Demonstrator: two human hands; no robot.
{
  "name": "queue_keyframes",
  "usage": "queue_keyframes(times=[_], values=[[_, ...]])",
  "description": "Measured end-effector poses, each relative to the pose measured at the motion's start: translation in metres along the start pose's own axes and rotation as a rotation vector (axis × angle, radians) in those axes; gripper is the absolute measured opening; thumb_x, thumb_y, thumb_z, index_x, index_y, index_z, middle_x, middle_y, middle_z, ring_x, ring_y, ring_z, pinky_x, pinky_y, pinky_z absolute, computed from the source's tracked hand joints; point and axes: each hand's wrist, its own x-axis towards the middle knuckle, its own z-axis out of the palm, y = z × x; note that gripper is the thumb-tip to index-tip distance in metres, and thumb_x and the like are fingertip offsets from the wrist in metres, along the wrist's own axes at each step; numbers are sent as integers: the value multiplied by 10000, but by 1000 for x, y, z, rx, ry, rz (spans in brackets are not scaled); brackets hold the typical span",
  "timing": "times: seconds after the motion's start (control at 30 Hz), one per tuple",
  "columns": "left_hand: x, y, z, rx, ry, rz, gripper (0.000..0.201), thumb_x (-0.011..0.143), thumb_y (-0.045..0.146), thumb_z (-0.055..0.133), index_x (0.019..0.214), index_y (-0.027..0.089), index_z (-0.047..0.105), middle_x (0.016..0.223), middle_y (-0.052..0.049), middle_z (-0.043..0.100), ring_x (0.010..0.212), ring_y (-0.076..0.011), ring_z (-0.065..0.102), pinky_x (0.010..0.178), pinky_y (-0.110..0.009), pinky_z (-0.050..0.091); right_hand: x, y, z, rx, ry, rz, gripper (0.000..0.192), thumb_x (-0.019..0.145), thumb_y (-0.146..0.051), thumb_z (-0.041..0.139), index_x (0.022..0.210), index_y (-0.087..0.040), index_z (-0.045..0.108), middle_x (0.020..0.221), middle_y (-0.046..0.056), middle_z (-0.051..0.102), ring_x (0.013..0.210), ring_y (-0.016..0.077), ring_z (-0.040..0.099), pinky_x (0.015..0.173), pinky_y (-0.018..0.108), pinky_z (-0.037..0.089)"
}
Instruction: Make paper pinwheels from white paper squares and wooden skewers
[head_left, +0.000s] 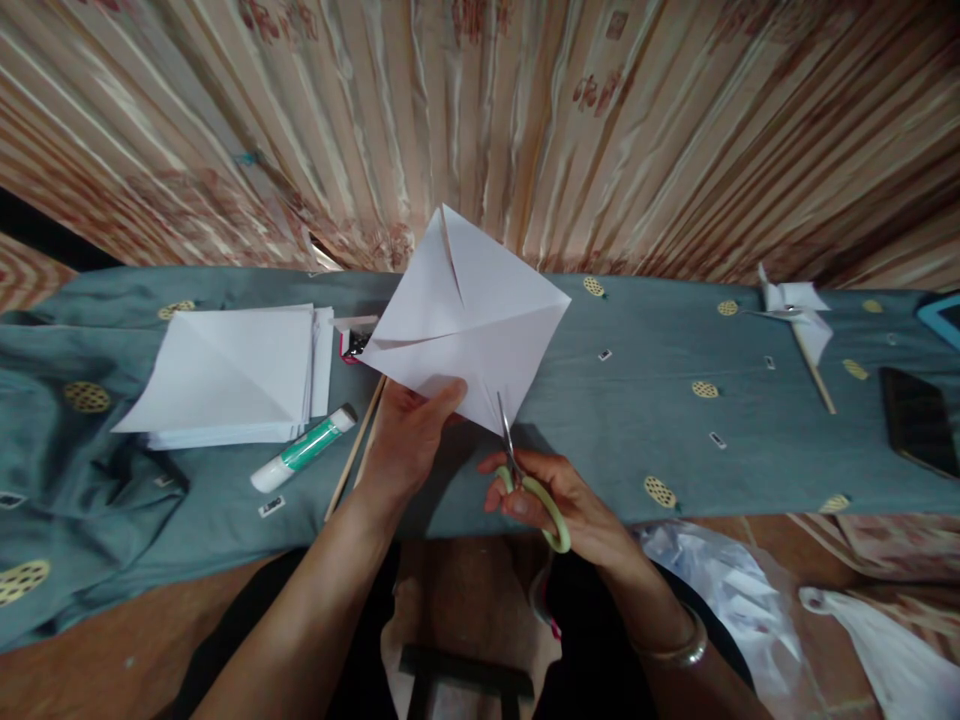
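My left hand (411,432) pinches a white paper square (469,320) by its lower edge, thumb on top, holding it up over the table like a diamond w/ one corner pointing away from me & one toward me. Creases run corner to corner; a cut slit shows near the top corner. My right hand (559,500) is closed through the pale green handles of the scissors (525,470); the blades point up & away, long axis nearly front-to-back, tips at the paper's near corner. Table is covered w/ a soft grey-green cloth (630,420) w/ yellow dotted ovals. Left of me: a stack of white paper (232,375), a glue stick (304,450) lying beside it, thin wooden sticks (356,450). Far right: a paper pinwheel (795,310) on a stick & a dark phone (919,420). Behind, a shiny striped pleated curtain (525,120)
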Motion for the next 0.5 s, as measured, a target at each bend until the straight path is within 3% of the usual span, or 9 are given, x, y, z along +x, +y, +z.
queue_keyframes(times=[0.23,0.5], values=[[0,2,-1,21,12,20,192,672,200,753,853,187,690,796,5,724,729,-171,663,726,-285,522,2,1,0,19,6,-1,589,705,-651,719,1003,-148,653,741,9,638,641,123,539,636,273,419],[1,2,-2,32,26,24,185,662,210,753,834,187,690,776,6,706,701,-165,645,715,-289,508,3,7,3,67,22,-9,610,673,-664,746,986,-147,665,694,-14,610,619,100,521,589,244,388]])
